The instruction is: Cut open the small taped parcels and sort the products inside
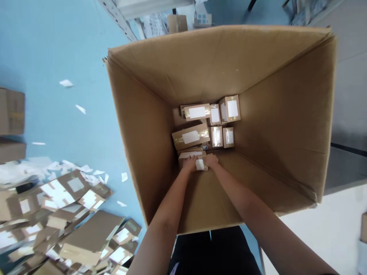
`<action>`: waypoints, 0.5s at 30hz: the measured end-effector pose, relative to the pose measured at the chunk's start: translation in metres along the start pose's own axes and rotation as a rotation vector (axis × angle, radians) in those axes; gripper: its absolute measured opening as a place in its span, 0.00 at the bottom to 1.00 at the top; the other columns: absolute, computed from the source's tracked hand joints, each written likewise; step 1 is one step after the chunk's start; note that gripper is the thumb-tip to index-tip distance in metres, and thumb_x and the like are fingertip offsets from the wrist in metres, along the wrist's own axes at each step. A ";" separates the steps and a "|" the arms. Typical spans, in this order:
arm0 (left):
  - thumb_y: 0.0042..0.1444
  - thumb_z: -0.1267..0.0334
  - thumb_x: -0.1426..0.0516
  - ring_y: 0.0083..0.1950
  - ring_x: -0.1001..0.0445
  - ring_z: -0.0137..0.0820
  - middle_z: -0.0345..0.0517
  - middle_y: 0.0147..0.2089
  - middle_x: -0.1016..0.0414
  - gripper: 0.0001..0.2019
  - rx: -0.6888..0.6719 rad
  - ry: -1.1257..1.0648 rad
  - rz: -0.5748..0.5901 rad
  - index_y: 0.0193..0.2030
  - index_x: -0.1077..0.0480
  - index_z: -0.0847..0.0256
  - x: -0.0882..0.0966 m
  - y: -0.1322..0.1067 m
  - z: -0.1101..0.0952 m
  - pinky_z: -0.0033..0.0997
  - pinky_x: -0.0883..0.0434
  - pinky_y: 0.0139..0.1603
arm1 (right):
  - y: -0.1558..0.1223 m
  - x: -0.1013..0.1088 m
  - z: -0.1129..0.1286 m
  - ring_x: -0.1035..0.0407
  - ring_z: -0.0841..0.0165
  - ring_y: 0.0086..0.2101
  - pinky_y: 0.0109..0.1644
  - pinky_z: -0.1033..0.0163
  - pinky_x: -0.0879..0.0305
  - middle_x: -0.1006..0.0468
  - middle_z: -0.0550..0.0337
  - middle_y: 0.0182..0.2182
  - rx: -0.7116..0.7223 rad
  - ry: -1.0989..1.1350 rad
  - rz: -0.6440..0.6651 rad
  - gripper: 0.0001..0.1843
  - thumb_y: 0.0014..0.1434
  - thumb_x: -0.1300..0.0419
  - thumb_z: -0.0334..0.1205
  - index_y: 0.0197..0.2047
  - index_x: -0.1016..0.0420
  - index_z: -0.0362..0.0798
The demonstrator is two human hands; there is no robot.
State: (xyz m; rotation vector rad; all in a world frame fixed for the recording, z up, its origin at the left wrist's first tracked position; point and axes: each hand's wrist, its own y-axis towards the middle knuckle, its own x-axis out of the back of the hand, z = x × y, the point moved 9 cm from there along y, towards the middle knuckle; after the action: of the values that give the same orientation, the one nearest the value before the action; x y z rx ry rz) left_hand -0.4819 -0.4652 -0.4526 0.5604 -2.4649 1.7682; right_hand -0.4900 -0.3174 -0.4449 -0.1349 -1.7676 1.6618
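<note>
I look down into a tall open cardboard carton (pixel 143 126). Both my arms reach deep inside it. My left hand (pixel 189 163) and my right hand (pixel 211 160) are closed on the two sides of a small taped brown parcel with a white label (pixel 200 164) at the near edge of the carton's floor. Several similar labelled parcels (pixel 191 136) lie packed on the floor just beyond it, some flat and some on end (pixel 229 109).
A heap of flattened cardboard pieces with white labels (pixel 65 214) covers the blue floor at the lower left. Scraps of white paper (pixel 66 83) are strewn further up. Brown boxes (pixel 11 112) stand at the left edge. A grey and white surface (pixel 346 114) lies to the right.
</note>
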 end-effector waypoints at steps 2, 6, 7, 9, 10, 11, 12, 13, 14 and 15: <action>0.57 0.67 0.39 0.81 0.47 0.54 0.56 0.79 0.41 0.38 -0.006 -0.064 -0.162 0.76 0.38 0.53 0.025 0.008 -0.004 0.60 0.45 0.78 | 0.001 0.032 0.004 0.40 0.43 0.69 0.68 0.41 0.35 0.37 0.35 0.72 0.062 -0.014 -0.176 0.30 0.70 0.44 0.47 0.72 0.32 0.45; 0.61 0.65 0.42 0.80 0.45 0.50 0.57 0.79 0.42 0.37 -0.119 -0.237 -0.547 0.78 0.42 0.61 0.106 0.014 -0.018 0.51 0.45 0.80 | -0.002 0.114 0.028 0.49 0.47 0.73 0.71 0.41 0.39 0.47 0.46 0.77 0.353 0.034 -0.528 0.39 0.68 0.46 0.46 0.79 0.47 0.49; 0.62 0.65 0.42 0.80 0.45 0.49 0.56 0.79 0.41 0.37 -0.140 -0.272 -0.597 0.78 0.42 0.61 0.126 0.018 -0.021 0.51 0.45 0.80 | 0.002 0.132 0.034 0.49 0.47 0.73 0.71 0.40 0.38 0.47 0.46 0.77 0.403 0.042 -0.567 0.39 0.69 0.47 0.46 0.80 0.48 0.49; 0.62 0.65 0.42 0.80 0.44 0.47 0.54 0.79 0.41 0.36 -0.151 -0.339 -0.647 0.78 0.42 0.59 0.161 0.031 -0.023 0.48 0.44 0.80 | 0.017 0.164 0.043 0.48 0.46 0.73 0.70 0.38 0.37 0.49 0.47 0.78 0.461 0.049 -0.615 0.39 0.69 0.48 0.46 0.80 0.49 0.49; 0.62 0.64 0.41 0.80 0.44 0.46 0.54 0.79 0.41 0.37 -0.147 -0.373 -0.654 0.78 0.41 0.59 0.176 0.040 -0.023 0.47 0.44 0.80 | 0.028 0.178 0.047 0.47 0.46 0.72 0.70 0.38 0.37 0.49 0.47 0.78 0.478 0.048 -0.631 0.39 0.69 0.48 0.46 0.80 0.49 0.49; 0.61 0.64 0.39 0.79 0.43 0.46 0.54 0.79 0.40 0.38 -0.139 -0.404 -0.654 0.78 0.41 0.59 0.191 0.051 -0.022 0.45 0.44 0.80 | 0.040 0.190 0.051 0.47 0.46 0.72 0.71 0.38 0.38 0.50 0.47 0.78 0.490 0.048 -0.645 0.39 0.68 0.47 0.47 0.79 0.48 0.49; 0.60 0.64 0.37 0.79 0.43 0.46 0.53 0.79 0.40 0.39 -0.131 -0.434 -0.654 0.78 0.42 0.58 0.203 0.063 -0.020 0.44 0.44 0.80 | 0.054 0.200 0.054 0.47 0.46 0.72 0.71 0.38 0.38 0.49 0.47 0.78 0.498 0.050 -0.655 0.39 0.68 0.46 0.47 0.79 0.48 0.49; 0.59 0.64 0.36 0.79 0.43 0.46 0.54 0.78 0.40 0.40 -0.122 -0.462 -0.658 0.78 0.42 0.58 0.214 0.076 -0.017 0.45 0.45 0.80 | 0.069 0.208 0.056 0.47 0.45 0.72 0.72 0.37 0.39 0.49 0.47 0.78 0.500 0.058 -0.663 0.40 0.68 0.45 0.48 0.79 0.47 0.49; 0.59 0.64 0.35 0.79 0.43 0.48 0.54 0.78 0.39 0.42 -0.109 -0.491 -0.660 0.78 0.44 0.58 0.223 0.090 -0.013 0.46 0.45 0.80 | 0.085 0.213 0.057 0.46 0.45 0.72 0.72 0.37 0.39 0.48 0.46 0.78 0.494 0.073 -0.667 0.40 0.68 0.44 0.49 0.79 0.47 0.48; 0.58 0.63 0.33 0.79 0.43 0.49 0.56 0.77 0.38 0.43 -0.092 -0.523 -0.664 0.78 0.45 0.59 0.229 0.105 -0.008 0.48 0.46 0.80 | 0.102 0.217 0.056 0.45 0.44 0.71 0.72 0.37 0.39 0.47 0.46 0.77 0.480 0.096 -0.667 0.41 0.68 0.44 0.49 0.79 0.48 0.47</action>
State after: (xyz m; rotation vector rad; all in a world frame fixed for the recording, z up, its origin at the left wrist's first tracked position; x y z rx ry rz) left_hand -0.7309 -0.4875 -0.4863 1.7636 -2.1827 1.3408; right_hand -0.7215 -0.2342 -0.4460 0.5275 -1.1154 1.4803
